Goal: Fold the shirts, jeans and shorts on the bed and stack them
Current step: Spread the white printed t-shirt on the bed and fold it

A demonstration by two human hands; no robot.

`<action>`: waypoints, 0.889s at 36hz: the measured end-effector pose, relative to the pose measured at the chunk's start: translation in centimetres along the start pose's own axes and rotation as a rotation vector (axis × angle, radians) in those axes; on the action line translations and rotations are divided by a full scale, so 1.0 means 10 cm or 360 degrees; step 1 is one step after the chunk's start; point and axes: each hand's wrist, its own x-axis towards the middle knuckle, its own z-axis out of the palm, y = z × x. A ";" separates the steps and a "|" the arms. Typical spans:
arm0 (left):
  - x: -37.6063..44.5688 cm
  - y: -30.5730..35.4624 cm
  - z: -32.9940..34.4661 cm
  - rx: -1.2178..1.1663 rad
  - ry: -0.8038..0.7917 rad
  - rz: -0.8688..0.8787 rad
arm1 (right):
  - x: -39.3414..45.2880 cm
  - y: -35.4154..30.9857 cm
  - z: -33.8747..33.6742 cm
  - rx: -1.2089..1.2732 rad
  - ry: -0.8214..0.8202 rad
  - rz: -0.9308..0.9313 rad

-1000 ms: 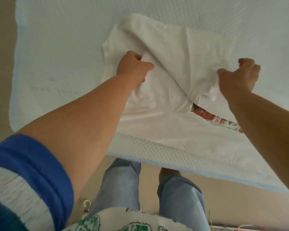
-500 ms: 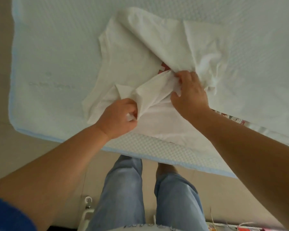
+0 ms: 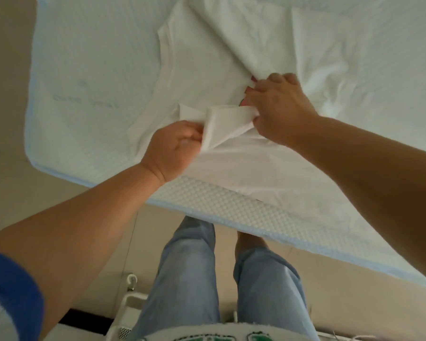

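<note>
1. White cotton shirt (image 3: 207, 70) lies spread and rumpled on the bed (image 3: 84, 70), near the front edge, with a trace of red print showing beside the right hand.
2. Left hand (image 3: 172, 148) pinches a raised fold of the shirt; its fingers curl round the cloth.
3. Right hand (image 3: 278, 107) grips the same fold just beside the left. The two hands sit close together.
4. Step in hand, by judgement: arranging the first shirt for folding. No stack is visible.
5. Next move probably calls for drawing the fold taut, laying it flat and smoothing the creases.
</note>
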 end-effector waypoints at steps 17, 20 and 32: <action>-0.01 -0.07 0.02 0.0483 0.0416 -0.0213 | -1.07 -0.43 0.35 0.0519 -0.0084 0.0382; 0.03 -0.10 -0.02 0.0711 0.0461 -0.0092 | -0.91 -0.34 0.27 0.0507 0.0349 0.0444; 0.70 -0.02 -0.23 0.1061 -0.0252 -0.0042 | -0.68 0.03 0.21 0.0204 -0.0417 0.0683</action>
